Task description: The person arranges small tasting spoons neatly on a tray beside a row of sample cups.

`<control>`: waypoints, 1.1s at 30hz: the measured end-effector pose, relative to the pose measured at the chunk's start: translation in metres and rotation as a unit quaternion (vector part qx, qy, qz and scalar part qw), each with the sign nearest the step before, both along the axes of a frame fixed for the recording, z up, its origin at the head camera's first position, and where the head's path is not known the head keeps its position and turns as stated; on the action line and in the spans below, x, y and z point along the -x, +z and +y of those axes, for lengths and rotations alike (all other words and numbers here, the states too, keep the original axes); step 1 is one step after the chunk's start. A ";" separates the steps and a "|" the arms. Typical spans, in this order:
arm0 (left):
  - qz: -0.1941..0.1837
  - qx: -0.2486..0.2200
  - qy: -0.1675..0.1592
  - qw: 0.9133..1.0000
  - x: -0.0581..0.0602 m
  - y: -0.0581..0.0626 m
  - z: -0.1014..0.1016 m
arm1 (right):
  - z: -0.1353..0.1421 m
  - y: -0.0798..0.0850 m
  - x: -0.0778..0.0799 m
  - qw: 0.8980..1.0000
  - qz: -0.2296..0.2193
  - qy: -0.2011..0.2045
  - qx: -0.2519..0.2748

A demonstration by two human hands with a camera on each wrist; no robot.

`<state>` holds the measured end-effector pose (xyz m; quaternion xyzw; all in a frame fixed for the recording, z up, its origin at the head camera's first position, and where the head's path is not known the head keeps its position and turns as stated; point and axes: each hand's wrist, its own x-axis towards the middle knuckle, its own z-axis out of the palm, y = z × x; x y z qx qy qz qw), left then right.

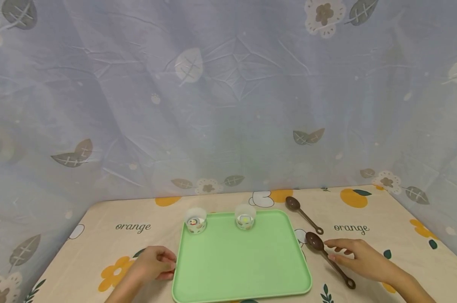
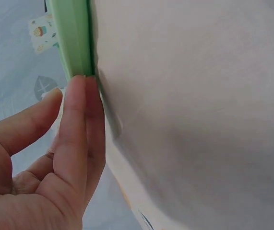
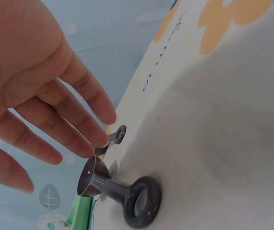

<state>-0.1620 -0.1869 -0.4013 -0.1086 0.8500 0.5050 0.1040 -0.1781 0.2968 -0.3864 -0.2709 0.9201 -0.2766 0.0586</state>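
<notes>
A light-green tray [image 1: 240, 261] lies on the tablecloth, and my left hand [image 1: 152, 265] is at its left edge. In the left wrist view, straight fingertips of the left hand [image 2: 65, 143] touch the tray's rim [image 2: 74, 38], with the thumb apart. To the right of the tray lies a brown spoon [image 1: 314, 241] with a ringed handle end. Over its handle, my right hand [image 1: 359, 257] hovers with fingers spread. The right wrist view has the hand [image 3: 45, 96] apart from this spoon [image 3: 113, 189], holding nothing.
Another brown spoon [image 1: 293, 203] lies farther back, right of the tray. Two small patterned cups stand at the tray's back: one cup [image 1: 195, 223] in the left corner, the other cup [image 1: 245, 219] right of the middle. A patterned curtain [image 1: 228, 105] hangs behind the table.
</notes>
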 end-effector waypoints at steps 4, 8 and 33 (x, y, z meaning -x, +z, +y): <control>-0.009 -0.002 0.005 1.000 0.000 0.000 0.002 | 0.002 -0.002 0.004 0.999 -0.012 0.017 0.036; -0.013 -0.003 0.005 1.000 0.000 -0.001 0.001 | 0.002 0.000 0.007 0.997 -0.029 0.025 0.069; -0.031 -0.007 -0.001 0.999 0.005 -0.005 -0.001 | 0.005 -0.003 0.023 0.943 -0.275 -0.060 0.178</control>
